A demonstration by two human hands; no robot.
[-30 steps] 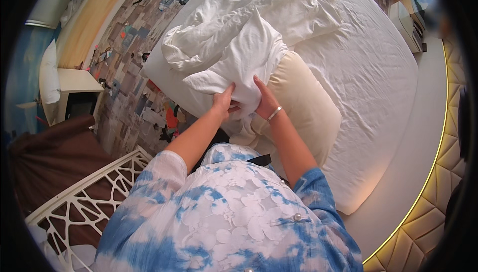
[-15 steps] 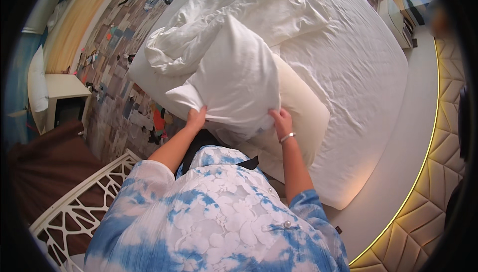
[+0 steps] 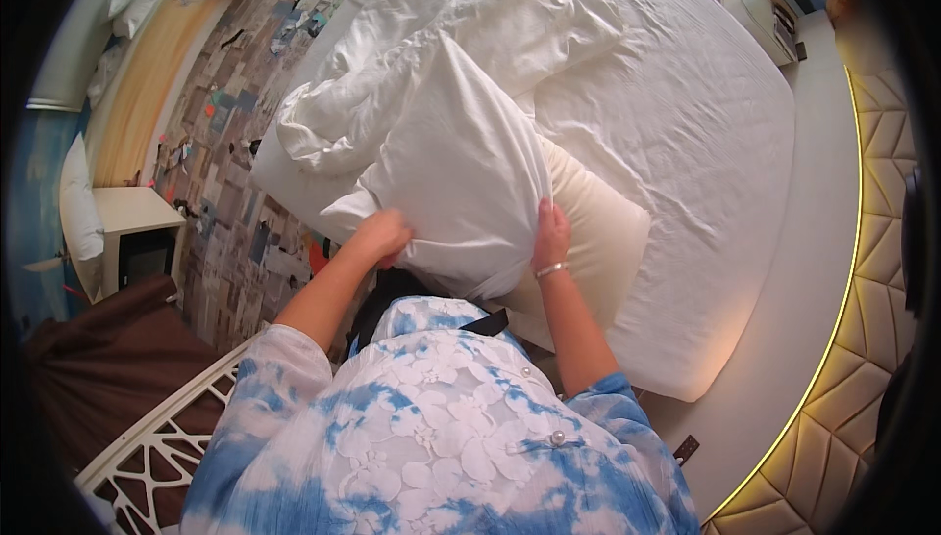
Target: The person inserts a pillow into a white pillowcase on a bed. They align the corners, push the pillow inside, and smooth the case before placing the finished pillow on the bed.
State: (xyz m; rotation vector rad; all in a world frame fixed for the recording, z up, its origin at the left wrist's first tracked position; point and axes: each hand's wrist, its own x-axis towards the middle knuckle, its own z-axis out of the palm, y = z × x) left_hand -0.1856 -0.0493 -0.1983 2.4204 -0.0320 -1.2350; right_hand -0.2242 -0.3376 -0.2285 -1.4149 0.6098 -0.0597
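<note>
A white pillowcase [image 3: 441, 158], puffed out and pointed at its far corner, lies at the near side of the bed in front of me. My left hand [image 3: 383, 236] is closed on its near left edge, the fingers partly hidden. At its right edge, my right hand [image 3: 552, 236], with a bracelet at the wrist, pinches the fabric. I cannot see inside the case. Beneath and to its right rests a cream pillow [image 3: 600, 226]. A rumpled white duvet [image 3: 490, 16] is heaped just beyond the case.
The bed's white sheet [image 3: 706, 153] stretches to the right. A quilted panel with a glowing strip [image 3: 833, 417] curves along the right side. At left stand a white cabinet [image 3: 132, 207] with a pillow against it, a brown cloth [image 3: 118, 359] and a white lattice panel [image 3: 162, 457].
My left hand has turned over and gathered the near edge in its fingers. My right hand has shifted slightly up along the right edge. The case's near edge sits lower.
</note>
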